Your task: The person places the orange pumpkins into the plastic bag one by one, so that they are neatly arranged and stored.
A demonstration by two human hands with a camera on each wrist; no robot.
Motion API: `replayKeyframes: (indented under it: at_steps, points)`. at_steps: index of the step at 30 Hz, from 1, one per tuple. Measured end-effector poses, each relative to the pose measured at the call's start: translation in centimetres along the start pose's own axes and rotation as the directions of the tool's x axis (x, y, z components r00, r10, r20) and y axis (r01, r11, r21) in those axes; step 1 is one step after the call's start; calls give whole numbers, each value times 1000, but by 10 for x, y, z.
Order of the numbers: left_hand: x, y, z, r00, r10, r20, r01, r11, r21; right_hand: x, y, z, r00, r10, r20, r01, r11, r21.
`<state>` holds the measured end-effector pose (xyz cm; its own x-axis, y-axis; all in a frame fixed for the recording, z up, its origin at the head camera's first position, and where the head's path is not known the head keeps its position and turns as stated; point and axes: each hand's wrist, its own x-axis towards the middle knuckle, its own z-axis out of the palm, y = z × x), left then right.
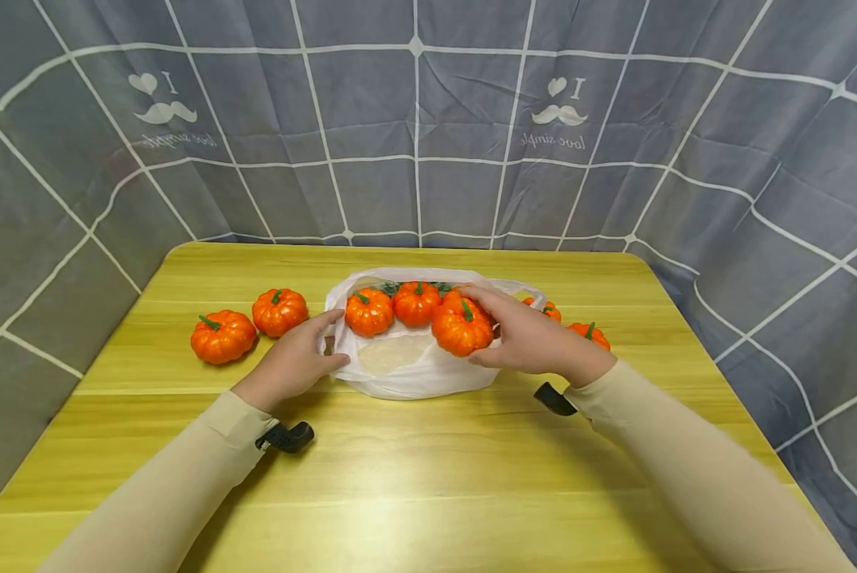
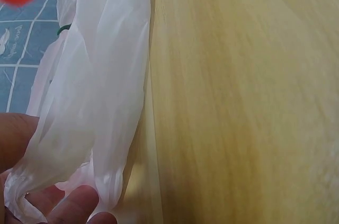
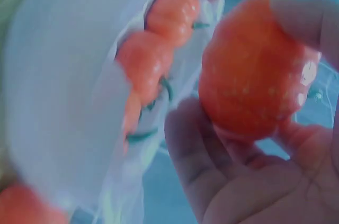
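Observation:
A white plastic bag (image 1: pixel 428 380) lies mouth up on the table, with small orange toy pumpkins showing in its opening: one pumpkin (image 1: pixel 369 312) at the left and another pumpkin (image 1: pixel 417 303) in the middle. My right hand (image 1: pixel 524 330) grips a glossy pumpkin (image 1: pixel 462 325) with a green stem over the bag's right part. Seen from the right wrist, thumb and fingers clasp that pumpkin (image 3: pixel 254 70) from opposite sides. At the bag's left edge, my left hand (image 1: pixel 295 358) holds the plastic; in the left wrist view its fingers (image 2: pixel 77 203) curl at a gathered fold.
Two pumpkins, one front (image 1: pixel 223 337) and one back (image 1: pixel 280 312), sit on the table left of the bag. To the right, one pumpkin (image 1: pixel 590 335) is partly behind my right wrist, another (image 1: pixel 551 311) beside the bag's handle. A grey checked curtain (image 1: pixel 457 119) surrounds the wooden table (image 1: pixel 414 493).

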<state>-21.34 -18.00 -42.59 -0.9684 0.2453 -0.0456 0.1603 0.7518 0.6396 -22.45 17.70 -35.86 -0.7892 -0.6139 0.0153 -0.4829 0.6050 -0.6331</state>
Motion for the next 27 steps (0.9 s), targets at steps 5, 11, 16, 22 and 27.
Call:
replayKeyframes:
  at_steps: [5,11,16,22,27]
  points:
    - [0,0,0,1000,7,0,-7,1000,7,37,-9,20,999,20,-26,-22,997,-74]
    - [-1,0,-1,1000,5,0,-5,1000,5,66,-14,46,994,108,28,-104,987,-123]
    - [-1,1,-1,1000,1,7,-2,1000,1,76,-17,61,989,134,67,-122,981,-152]
    - [-1,1,-1,1000,-9,9,9,1000,-3,80,-18,73,984,146,106,-123,973,-195]
    - [-1,-1,0,1000,-17,15,17,1000,0,81,-19,80,980,156,121,-128,969,-210]
